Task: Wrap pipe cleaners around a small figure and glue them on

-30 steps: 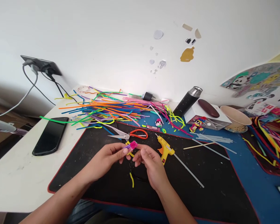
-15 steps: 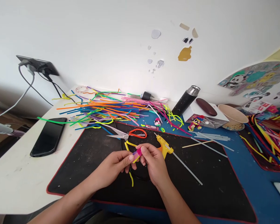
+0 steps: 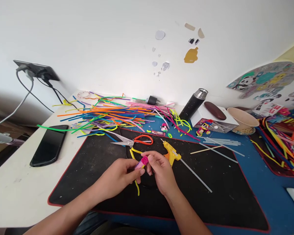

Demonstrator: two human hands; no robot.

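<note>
Over the black mat (image 3: 107, 192), my left hand (image 3: 124, 174) pinches a small bundle of pipe cleaners (image 3: 144, 161), magenta at its tip with purple and yellow along the side. My right hand (image 3: 159, 168) has its thumb and fingers closed on the magenta end. A yellow pipe cleaner (image 3: 137, 188) shows behind and below my left fingers; whether it joins the bundle I cannot tell. Scissors with orange handles (image 3: 143, 139) lie just beyond my hands. To the right of them is a yellow hot glue gun (image 3: 171, 152) with a glue stick (image 3: 196, 175) in its back.
Many loose pipe cleaners (image 3: 107, 114) lie along the wall. Behind the mat stand a black thermos (image 3: 192, 106), a pipe-cleaner figure (image 3: 204, 128) and a white box (image 3: 229, 123). Clear glue sticks (image 3: 221, 141) lie on the right; a phone (image 3: 49, 145) is on the left.
The bundle has turned between my fingers, so its magenta end faces up more. My left thumb has slid down and right along it. The view has shifted slightly.
</note>
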